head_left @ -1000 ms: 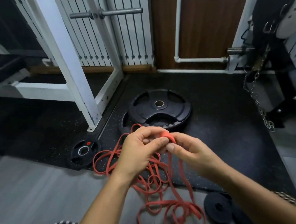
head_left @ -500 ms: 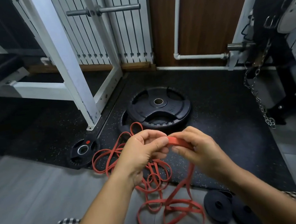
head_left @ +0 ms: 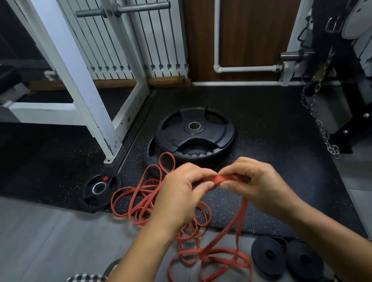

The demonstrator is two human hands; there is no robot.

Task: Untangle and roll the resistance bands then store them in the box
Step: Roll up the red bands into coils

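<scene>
Head view: both hands [head_left: 182, 195] [head_left: 257, 186] pinch red band [head_left: 226, 178]

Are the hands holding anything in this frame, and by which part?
The left hand and right hand both pinch the red band at one short stretch held between them; the rest hangs down to the floor.

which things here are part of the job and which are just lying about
In the job: long red rubber resistance band, pinched by left hand and right hand; two rolled black bands.
Lying about: large black rubber weight plate; small black weight plate; white steel rack; hanging metal chain.
</scene>
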